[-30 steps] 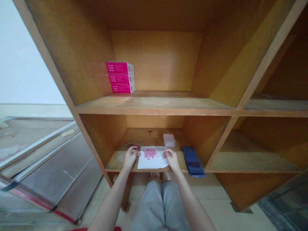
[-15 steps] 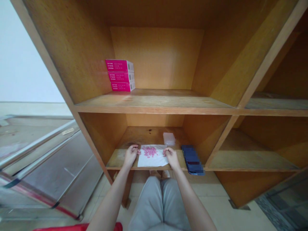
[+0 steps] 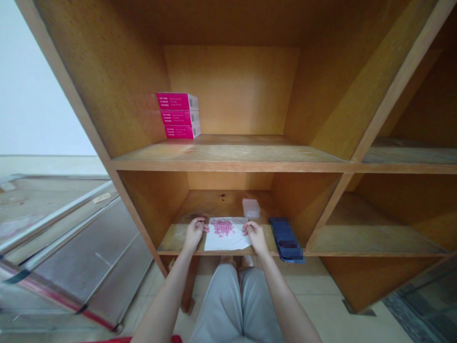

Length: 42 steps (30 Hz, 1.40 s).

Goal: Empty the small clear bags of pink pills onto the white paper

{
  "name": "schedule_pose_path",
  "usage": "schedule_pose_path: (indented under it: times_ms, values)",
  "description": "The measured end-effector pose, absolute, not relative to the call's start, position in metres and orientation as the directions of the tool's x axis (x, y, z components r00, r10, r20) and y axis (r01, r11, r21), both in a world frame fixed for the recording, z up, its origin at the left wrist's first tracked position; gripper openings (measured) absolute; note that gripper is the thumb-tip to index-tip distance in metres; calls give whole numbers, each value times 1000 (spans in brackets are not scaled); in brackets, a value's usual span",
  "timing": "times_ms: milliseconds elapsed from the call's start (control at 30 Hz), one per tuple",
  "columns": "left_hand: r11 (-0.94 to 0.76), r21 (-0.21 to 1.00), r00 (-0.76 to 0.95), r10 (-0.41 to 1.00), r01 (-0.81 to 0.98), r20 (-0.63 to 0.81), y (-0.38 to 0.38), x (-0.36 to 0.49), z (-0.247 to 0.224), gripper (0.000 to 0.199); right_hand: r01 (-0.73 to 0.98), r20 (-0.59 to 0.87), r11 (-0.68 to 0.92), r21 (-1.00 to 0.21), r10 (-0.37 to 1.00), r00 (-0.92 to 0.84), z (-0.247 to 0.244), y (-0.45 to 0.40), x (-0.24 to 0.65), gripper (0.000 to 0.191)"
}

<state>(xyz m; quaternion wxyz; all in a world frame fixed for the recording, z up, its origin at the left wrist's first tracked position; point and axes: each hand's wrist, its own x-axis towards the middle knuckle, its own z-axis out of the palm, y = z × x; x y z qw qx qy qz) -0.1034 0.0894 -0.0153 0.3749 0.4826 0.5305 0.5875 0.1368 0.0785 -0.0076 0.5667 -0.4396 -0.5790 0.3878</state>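
Note:
A white sheet (image 3: 224, 244), of paper or thin cloth, lies on the lower shelf between my hands. A cluster of small round pink pieces (image 3: 222, 227) rests on its upper part. At the sheet's left edge, my left hand (image 3: 195, 232) has its fingertips pinched on the border. My right hand (image 3: 254, 234) grips the right edge in the same way, thumb and fingers together. Just behind the right hand stands a small whitish, translucent box (image 3: 251, 208). To the right lies a dark blue flat item (image 3: 283, 233), partly blurred out and reaching over the shelf's front edge.
Three stacked pink boxes (image 3: 178, 116) stand at the left of the upper shelf (image 3: 243, 151). An upright divider (image 3: 326, 214) bounds the lower compartment on the right. A metal-framed glass case (image 3: 89, 257) is at the left. My knees are under the shelf's front edge.
The view has tilted slightly, so everything sits a little lower in the picture. My hands, the sheet and the pink pieces hold nearly the same positions relative to each other.

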Motion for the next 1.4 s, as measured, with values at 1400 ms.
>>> schedule_pose_path:
  times_ms: [1400]
  values:
    - [-154, 988, -255, 954, 30, 157, 87, -103, -13, 22, 961, 268, 2, -276, 960, 74, 39, 133, 139, 47]
